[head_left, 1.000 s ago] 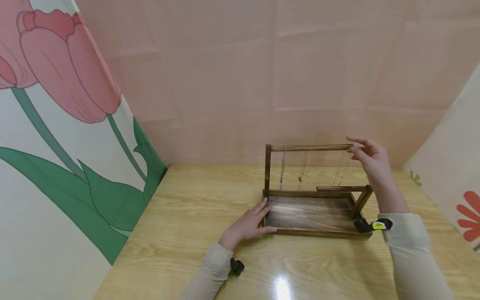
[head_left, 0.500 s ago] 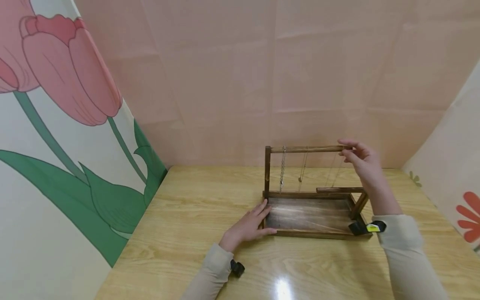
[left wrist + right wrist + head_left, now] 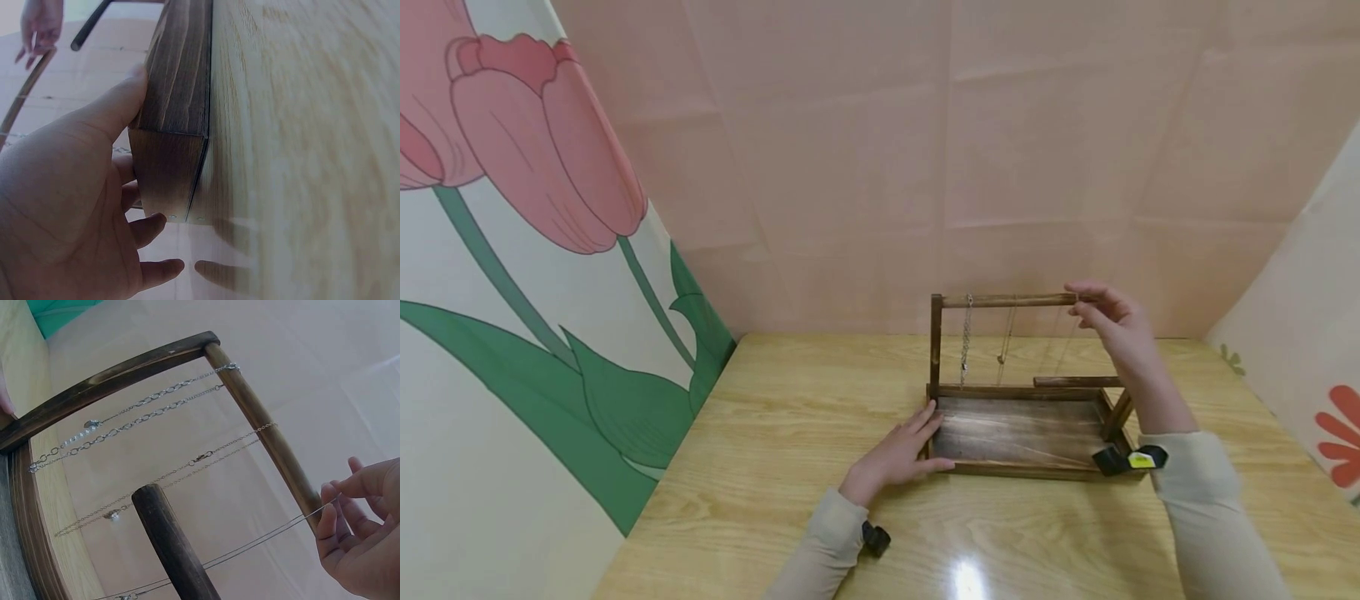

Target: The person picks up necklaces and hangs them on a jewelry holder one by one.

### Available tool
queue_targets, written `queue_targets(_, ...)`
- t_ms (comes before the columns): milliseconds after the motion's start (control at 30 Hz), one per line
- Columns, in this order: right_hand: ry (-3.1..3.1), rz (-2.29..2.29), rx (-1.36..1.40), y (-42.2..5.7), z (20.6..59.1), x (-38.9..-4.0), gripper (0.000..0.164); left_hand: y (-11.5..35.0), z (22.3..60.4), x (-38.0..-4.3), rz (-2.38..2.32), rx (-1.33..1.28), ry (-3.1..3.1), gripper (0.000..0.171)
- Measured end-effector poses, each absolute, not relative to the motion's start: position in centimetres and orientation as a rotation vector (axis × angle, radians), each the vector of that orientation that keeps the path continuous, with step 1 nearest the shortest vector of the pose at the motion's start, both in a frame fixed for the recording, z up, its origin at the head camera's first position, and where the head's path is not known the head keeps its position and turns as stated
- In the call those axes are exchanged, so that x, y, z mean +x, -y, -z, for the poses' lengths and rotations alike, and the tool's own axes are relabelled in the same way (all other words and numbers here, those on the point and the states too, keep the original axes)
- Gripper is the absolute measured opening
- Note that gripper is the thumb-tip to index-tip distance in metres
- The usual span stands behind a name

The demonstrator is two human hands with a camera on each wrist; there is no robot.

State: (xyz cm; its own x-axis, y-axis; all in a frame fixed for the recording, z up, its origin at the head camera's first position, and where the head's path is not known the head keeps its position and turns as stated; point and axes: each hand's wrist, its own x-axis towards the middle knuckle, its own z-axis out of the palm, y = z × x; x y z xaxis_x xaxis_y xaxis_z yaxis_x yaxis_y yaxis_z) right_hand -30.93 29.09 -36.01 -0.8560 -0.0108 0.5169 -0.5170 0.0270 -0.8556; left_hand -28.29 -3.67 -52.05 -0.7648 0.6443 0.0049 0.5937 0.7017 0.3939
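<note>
A dark wooden jewelry stand has a tray base, a tall post on the left and an upper bar. My left hand rests at the tray's front left corner, thumb along the front wall and fingers along the left side. At the free right end of the upper bar, my right hand pinches a fine necklace between thumb and fingertips, its strands looped over the bar. A chunky silver necklace hangs near the post. Between them hangs a thin necklace with a small pendant.
A shorter lower bar on a right-hand post reaches left, in front of the fine necklace. The stand is on a wood-grain table. Behind rises a pink backdrop, with a tulip-printed panel at left.
My right hand has slid left along the upper bar, and the fine necklace has shifted left with it. The left hand keeps its place on the tray corner.
</note>
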Motion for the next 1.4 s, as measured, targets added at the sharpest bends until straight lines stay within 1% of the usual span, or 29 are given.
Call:
queue_targets(367,2.034,-1.821,0.491,-28.8,36.7,-30.8,0.028,3.7,51.7,-28.1,-0.593,0.998,-2.752,0.082)
queue_targets(800,2.019,-1.839,0.55,-28.7,37.2,-30.8,0.025,3.7,52.0,-28.1,-0.589,1.008,-2.763,0.082)
queue_targets(1400,2.144,-1.757,0.544,-29.2,38.6,-30.2,0.034,3.8,51.6,-28.0,-0.581,0.989,-2.748,0.082)
